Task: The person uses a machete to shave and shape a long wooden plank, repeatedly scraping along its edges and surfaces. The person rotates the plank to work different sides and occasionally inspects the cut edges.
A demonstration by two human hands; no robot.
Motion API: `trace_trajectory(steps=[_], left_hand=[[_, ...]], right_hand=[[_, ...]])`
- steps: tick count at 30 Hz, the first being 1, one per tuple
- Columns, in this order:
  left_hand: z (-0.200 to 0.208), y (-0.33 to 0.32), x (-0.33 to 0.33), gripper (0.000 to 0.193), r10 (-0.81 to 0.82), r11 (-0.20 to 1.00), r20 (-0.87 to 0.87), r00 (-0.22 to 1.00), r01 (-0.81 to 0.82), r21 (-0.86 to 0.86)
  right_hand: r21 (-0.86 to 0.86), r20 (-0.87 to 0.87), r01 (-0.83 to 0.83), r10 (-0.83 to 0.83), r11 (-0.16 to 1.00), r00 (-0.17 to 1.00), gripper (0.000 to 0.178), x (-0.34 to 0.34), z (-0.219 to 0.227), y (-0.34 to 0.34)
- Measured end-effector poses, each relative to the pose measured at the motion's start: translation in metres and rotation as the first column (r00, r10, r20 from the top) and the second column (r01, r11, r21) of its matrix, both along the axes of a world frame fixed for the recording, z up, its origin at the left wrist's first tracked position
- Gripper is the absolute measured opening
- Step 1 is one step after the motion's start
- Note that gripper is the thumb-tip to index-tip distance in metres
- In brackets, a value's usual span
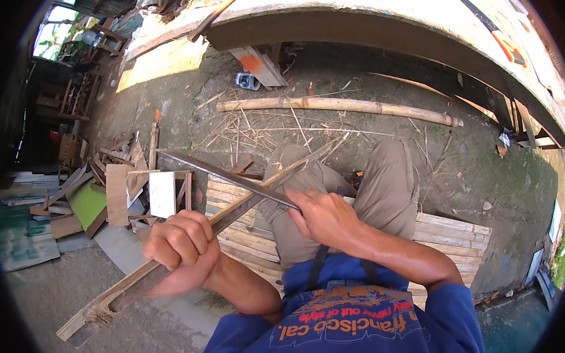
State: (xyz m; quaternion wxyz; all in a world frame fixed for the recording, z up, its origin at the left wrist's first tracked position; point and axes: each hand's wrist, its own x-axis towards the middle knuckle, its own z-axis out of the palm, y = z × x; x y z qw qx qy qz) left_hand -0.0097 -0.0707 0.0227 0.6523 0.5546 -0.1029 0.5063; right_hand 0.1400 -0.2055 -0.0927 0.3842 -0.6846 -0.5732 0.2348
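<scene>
My left hand [183, 251] is closed in a fist around a long split bamboo strip [131, 283]. The strip slants from the lower left up across my lap, its far end beyond my knees. In my right hand [322, 217] is the grip of a long knife [222, 175], whose straight dark blade points to the far left. The blade crosses over the strip between my two hands; whether its edge touches the bamboo I cannot tell. My right fingers hide the knife's handle.
I sit on a bamboo-slat bench [452, 235]. Beyond my knees, a bamboo pole [342, 104] and thin shavings [246, 129] lie on the ground, near a can [247, 81]. A worktable [351, 11] bears an orange-handled tool [509, 47]. Scrap boards [87, 203] are heaped at left.
</scene>
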Motion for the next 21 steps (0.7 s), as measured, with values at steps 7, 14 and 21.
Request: trace_trajectory(steps=[7,14,21], left_hand=[[-0.005,-0.007,-0.009,0.071,0.027,0.999,0.02,0.999,-0.027,-0.045],[0.009,0.017,0.02,0.08,0.018,0.992,-0.015,1.0,-0.02,-0.128],[0.045,0.047,0.028,0.079,-0.041,0.994,0.056,0.998,0.046,-0.096]], right_hand=[[-0.327,0.072,0.097,-0.077,0.94,0.994,0.026,0.027,-0.065,0.009],[-0.327,0.081,0.287,-0.276,0.9,0.958,0.03,0.044,-0.134,0.019],[-0.257,0.055,0.312,-0.308,0.915,0.95,0.031,0.048,-0.105,0.03]])
